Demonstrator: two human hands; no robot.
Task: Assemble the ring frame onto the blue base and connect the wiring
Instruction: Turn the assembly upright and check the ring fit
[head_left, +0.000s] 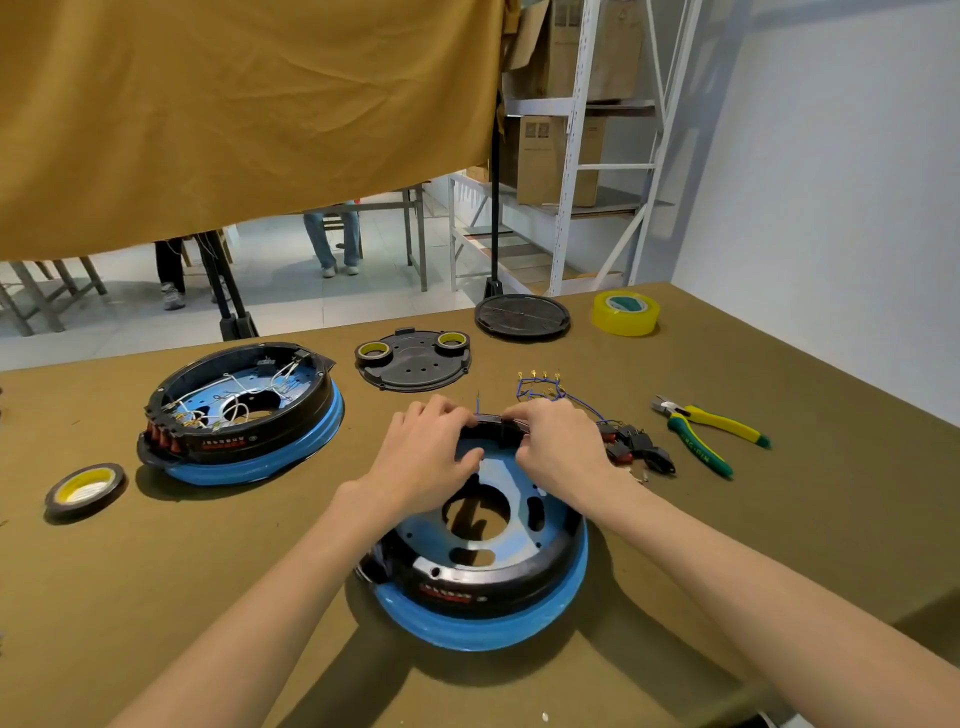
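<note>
At the far rim of the ring frame (519, 566), my left hand (423, 457) and right hand (558, 449) curl over its black edge and pinch it, thumbs inside. It sits on the blue base (483, 626) near the table's (779, 545) front edge, with bare cloth to either side. Blue wiring (550, 392) trails right to the switches (636, 449), just short of the pliers (709, 434). Red lettering on the ring is too blurred to read.
</note>
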